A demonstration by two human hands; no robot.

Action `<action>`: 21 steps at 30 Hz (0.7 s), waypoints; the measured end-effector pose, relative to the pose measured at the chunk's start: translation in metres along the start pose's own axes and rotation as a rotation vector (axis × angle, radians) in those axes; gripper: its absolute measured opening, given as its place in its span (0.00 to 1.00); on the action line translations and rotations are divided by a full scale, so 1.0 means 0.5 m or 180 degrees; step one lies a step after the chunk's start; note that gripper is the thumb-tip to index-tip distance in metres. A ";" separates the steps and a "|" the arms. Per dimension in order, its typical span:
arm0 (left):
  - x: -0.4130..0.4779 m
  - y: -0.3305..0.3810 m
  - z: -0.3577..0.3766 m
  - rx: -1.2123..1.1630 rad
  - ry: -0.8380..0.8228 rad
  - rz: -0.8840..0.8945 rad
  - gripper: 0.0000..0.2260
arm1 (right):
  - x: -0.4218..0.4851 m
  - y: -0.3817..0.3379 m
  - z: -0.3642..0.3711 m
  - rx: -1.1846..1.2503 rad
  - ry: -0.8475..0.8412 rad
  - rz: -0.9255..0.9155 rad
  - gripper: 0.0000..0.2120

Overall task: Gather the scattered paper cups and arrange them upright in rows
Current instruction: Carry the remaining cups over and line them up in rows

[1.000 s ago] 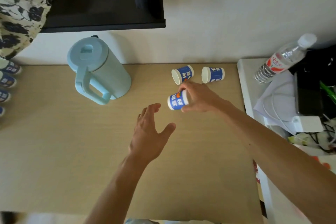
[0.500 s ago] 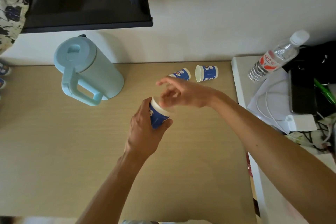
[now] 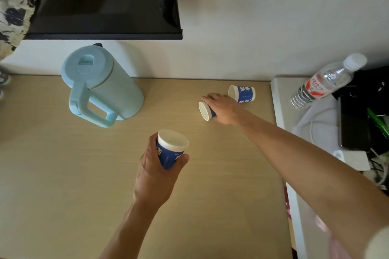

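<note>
Entry: tipped cup (image 3: 205, 111), on its side on the tabletop (image 3: 63, 174), long axis 9-to-3 o'clock, mouth at 9. My right hand (image 3: 223, 108) wraps it from 3. I log a spare cup (image 3: 242, 93) just beside, at 1 o'clock. The left hand (image 3: 155, 174) grips an upright cup (image 3: 171, 149), well apart at 7.

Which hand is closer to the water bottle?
Right. The right hand grips a tipped cup left of the bottle; the left hand holds an upright cup much farther left.
</note>
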State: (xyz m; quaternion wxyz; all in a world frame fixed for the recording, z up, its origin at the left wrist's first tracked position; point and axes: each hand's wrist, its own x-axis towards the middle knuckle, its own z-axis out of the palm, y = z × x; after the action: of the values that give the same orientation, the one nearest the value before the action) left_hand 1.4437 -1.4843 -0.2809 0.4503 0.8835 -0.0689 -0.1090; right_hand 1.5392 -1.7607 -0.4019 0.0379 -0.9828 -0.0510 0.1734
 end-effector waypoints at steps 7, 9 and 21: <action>-0.018 0.002 -0.018 -0.0034 0.0033 -0.0041 0.23 | -0.044 -0.056 0.014 0.0386 0.0409 0.0234 0.33; -0.027 0.000 -0.030 -0.0060 0.0130 -0.0032 0.23 | -0.064 -0.091 0.004 0.1103 0.0596 0.0427 0.33; -0.118 -0.061 -0.197 -0.0187 0.1304 -0.0064 0.26 | -0.167 -0.417 -0.094 0.3711 0.1243 0.0487 0.27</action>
State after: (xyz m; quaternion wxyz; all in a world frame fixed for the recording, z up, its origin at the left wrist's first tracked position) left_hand 1.4125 -1.3765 -0.2416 0.4793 0.8744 0.0363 0.0665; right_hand 1.4590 -1.5661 -0.3107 0.5647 -0.8149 0.1307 -0.0081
